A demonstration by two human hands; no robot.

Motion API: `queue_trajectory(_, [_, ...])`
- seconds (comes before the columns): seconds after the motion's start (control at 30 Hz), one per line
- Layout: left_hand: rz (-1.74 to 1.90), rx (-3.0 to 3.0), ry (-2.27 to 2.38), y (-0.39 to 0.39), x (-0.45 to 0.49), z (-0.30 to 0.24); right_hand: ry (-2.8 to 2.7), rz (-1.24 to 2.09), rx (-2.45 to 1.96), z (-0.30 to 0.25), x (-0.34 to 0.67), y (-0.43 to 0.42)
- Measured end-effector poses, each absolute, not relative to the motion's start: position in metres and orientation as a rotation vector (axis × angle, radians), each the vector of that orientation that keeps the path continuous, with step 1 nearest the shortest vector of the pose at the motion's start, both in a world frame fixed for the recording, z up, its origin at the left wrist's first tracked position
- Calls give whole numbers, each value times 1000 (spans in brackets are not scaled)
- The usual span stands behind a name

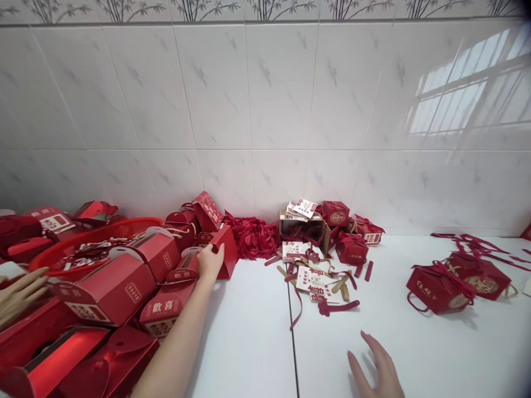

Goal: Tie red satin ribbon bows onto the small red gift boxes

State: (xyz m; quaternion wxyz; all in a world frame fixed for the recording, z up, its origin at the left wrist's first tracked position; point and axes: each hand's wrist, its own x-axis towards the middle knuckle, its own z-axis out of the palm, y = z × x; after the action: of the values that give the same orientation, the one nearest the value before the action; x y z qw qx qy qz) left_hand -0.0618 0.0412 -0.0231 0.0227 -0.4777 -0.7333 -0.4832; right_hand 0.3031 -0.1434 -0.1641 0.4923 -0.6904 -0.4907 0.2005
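Note:
My left hand reaches to the edge of the box pile, its fingers closed on the near side of a plain-faced red gift box. Some fingertips are hidden behind the box. Just left of it lie printed red gift boxes with curved, interlocking tops. A heap of dark red ribbons lies right behind the held box. Low in the view, my right hand hovers over the white table, fingers apart and holding nothing. Loose ribbon strips and printed cards lie beyond it.
A red basin with small packets stands among boxes at left, near another person's hand. Several small ribbon-tied boxes cluster around an open carton by the tiled wall. Two more tied boxes stand at right. A seam crosses the tabletop.

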Motion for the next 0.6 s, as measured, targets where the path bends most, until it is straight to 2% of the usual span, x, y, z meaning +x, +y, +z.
queue_trajectory(0.17, [-1427, -1647, -2088, 9, -24, 3, -1457, 644, -1232, -53, 241, -92])
queue_trajectory(0.27, [-1402, -1857, -1877, -22, 10, 21, -1551, 830, -990, -7, 196, -66])
queue_trajectory(0.43, [-1154, -2798, -1450, -54, 25, 37, -1504, 887, -797, 12, 151, -40])
queue_trajectory(0.53, [-1088, -3007, -1463, -49, 9, 43, -1398, 876, -791, 11, 151, -20])
queue_trajectory(0.6, [-1184, -2984, -1525, -38, -3, 46, -1337, 942, -759, 11, 157, -9])
